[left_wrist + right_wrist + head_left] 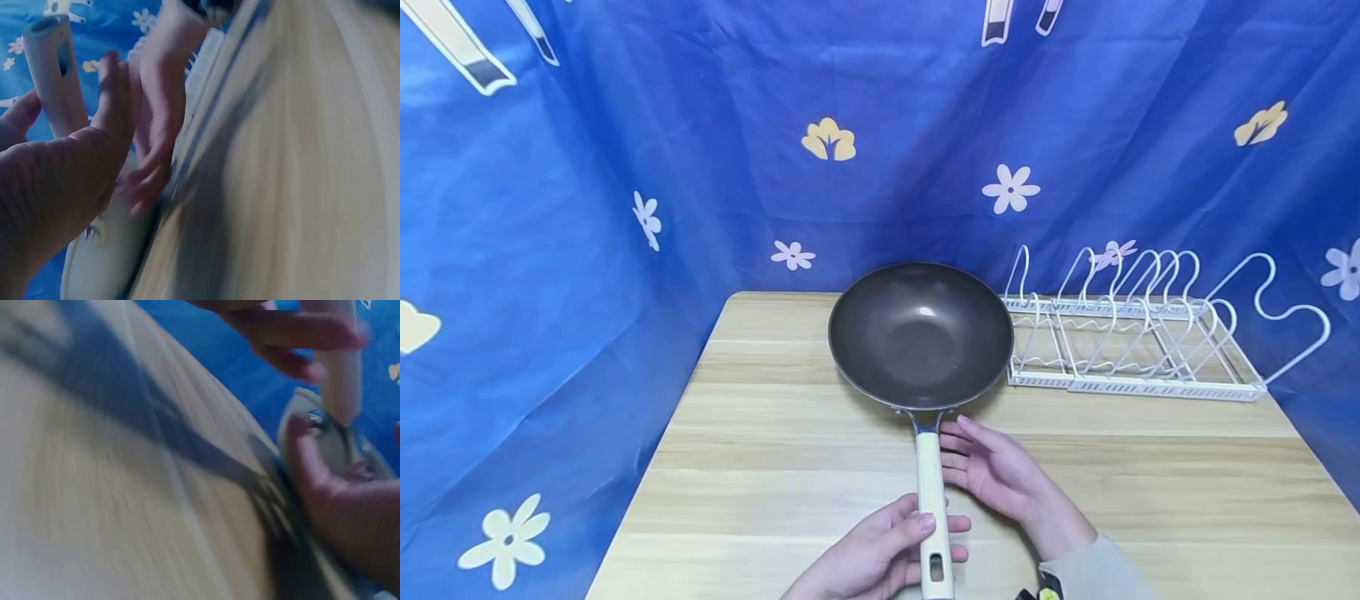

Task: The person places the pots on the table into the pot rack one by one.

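A frying pan [921,333] with a dark, deep, sloping inside and a cream handle is held level above the table, its handle toward me. My left hand [883,546] grips the handle near its end, thumb on top and fingers passing underneath. Beside the handle's upper part is my right hand [1000,475], fingers extended and slightly bent behind it; whether they touch it I cannot tell. In the left wrist view the handle's end [56,81] stands between the left thumb and fingers. The right wrist view shows the pan's pale underside [300,419], blurred.
A white wire rack [1165,387] with several upright loops stands at the table's back right, close to the pan's right rim. The wood-grain table [760,467] reaches back to a blue patterned curtain [700,150] on the left, back and right.
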Action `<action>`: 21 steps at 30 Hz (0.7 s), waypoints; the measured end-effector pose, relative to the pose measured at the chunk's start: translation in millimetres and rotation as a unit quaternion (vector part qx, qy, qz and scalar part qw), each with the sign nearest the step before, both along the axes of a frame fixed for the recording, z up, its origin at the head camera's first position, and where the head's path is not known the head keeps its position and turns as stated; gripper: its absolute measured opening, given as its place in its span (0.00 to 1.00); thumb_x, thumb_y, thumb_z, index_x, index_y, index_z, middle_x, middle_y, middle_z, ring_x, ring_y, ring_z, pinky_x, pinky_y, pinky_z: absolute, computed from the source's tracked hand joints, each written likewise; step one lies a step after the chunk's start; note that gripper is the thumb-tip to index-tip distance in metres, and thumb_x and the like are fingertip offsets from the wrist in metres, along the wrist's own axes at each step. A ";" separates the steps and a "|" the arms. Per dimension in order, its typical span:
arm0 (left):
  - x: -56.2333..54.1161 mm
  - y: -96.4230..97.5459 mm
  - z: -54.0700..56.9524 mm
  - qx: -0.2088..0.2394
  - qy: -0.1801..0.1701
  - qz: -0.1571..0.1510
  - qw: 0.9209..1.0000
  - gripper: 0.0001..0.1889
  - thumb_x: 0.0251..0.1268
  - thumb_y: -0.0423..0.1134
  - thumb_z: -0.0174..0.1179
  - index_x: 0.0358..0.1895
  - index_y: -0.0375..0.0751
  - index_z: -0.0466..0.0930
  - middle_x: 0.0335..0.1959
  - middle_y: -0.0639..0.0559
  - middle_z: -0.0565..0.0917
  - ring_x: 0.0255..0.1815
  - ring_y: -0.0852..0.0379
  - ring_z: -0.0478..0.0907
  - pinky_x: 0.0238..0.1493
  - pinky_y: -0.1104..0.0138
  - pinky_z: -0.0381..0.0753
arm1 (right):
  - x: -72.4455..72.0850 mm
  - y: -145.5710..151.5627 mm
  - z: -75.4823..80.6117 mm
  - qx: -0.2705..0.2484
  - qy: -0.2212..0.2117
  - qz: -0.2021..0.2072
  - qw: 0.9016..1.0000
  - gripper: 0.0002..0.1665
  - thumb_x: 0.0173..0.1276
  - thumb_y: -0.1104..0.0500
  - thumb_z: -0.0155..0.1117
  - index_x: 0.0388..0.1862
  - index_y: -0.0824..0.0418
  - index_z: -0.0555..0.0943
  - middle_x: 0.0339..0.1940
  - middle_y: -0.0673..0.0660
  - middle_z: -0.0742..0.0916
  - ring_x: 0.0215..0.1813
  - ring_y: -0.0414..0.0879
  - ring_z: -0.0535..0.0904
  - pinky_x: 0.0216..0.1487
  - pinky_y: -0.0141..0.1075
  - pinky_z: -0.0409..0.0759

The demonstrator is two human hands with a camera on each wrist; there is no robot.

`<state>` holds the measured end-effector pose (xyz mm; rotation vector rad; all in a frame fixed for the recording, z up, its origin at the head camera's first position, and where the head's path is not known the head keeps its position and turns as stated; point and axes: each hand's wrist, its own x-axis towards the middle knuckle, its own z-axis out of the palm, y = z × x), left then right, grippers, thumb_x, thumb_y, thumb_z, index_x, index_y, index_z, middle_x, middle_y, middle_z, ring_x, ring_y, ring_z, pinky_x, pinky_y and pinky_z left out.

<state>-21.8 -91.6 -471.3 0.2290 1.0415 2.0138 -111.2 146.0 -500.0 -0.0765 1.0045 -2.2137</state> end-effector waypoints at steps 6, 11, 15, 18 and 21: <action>0.5 15.9 5.3 0.028 -0.024 0.036 0.999 0.26 0.83 0.34 0.58 0.74 0.36 0.59 0.57 0.56 0.81 0.51 0.63 0.86 0.63 0.64 0.90 | -7.2 -14.1 -16.3 -0.192 0.023 0.083 0.978 0.29 0.94 0.52 0.31 0.76 0.65 0.71 0.72 0.61 0.86 0.73 0.52 0.84 0.82 0.43 0.76; 3.0 19.4 4.0 0.059 -0.033 0.036 0.997 0.19 0.82 0.30 0.56 0.68 0.42 0.66 0.53 0.59 0.81 0.49 0.66 0.85 0.61 0.66 0.90 | -9.8 -24.9 -17.7 -0.207 0.026 0.094 0.974 0.29 0.94 0.56 0.29 0.75 0.68 0.73 0.68 0.59 0.87 0.68 0.48 0.87 0.77 0.39 0.81; 3.3 19.7 3.2 0.080 -0.048 0.033 0.995 0.13 0.83 0.30 0.54 0.63 0.46 0.71 0.49 0.59 0.84 0.49 0.66 0.85 0.62 0.66 0.90 | -11.2 -32.9 -13.8 -0.210 0.005 0.104 0.972 0.29 0.94 0.56 0.32 0.73 0.68 0.76 0.65 0.57 0.87 0.64 0.45 0.87 0.73 0.35 0.84; 1.8 19.2 3.7 0.083 -0.062 0.031 0.994 0.14 0.82 0.30 0.54 0.63 0.46 0.70 0.50 0.59 0.83 0.49 0.66 0.84 0.61 0.66 0.89 | -11.3 -36.1 -12.3 -0.218 -0.003 0.101 0.971 0.27 0.93 0.56 0.34 0.71 0.68 0.78 0.62 0.57 0.89 0.62 0.44 0.89 0.70 0.33 0.86; 0.1 19.1 4.3 0.083 -0.075 0.026 0.993 0.16 0.81 0.29 0.54 0.64 0.48 0.68 0.50 0.61 0.82 0.49 0.66 0.83 0.61 0.67 0.88 | -10.0 -36.7 -12.6 -0.225 -0.009 0.095 0.970 0.27 0.94 0.56 0.35 0.70 0.67 0.78 0.61 0.57 0.90 0.60 0.44 0.90 0.69 0.33 0.86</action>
